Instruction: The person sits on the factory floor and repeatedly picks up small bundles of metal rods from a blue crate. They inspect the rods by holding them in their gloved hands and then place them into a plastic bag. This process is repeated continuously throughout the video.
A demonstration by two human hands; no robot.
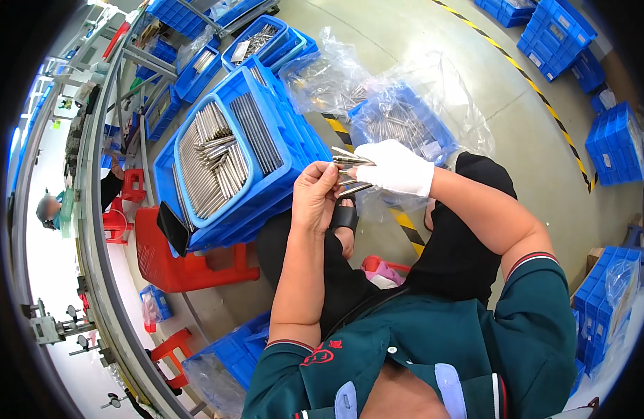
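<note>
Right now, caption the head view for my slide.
Bare left hand at metal rods held in a white-gloved right hand, beside a rod-filled blue crate.

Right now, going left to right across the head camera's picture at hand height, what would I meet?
Co-worker → packed silvery rods → bare left hand → white-gloved right hand → blue crates near the right edge.

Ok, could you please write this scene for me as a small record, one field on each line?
Right grip: white-gloved, closed around several slim metal rods
Left grip: bare, thumb and fingers at the rods' ends; whether it pinches one is unclear
Beside left: light-blue tray of similar rods, some lying across the others, on stacked blue crates
Beyond right: blue bin of thin metal parts, partly under clear plastic
Floor: black-and-yellow striped tape
</note>
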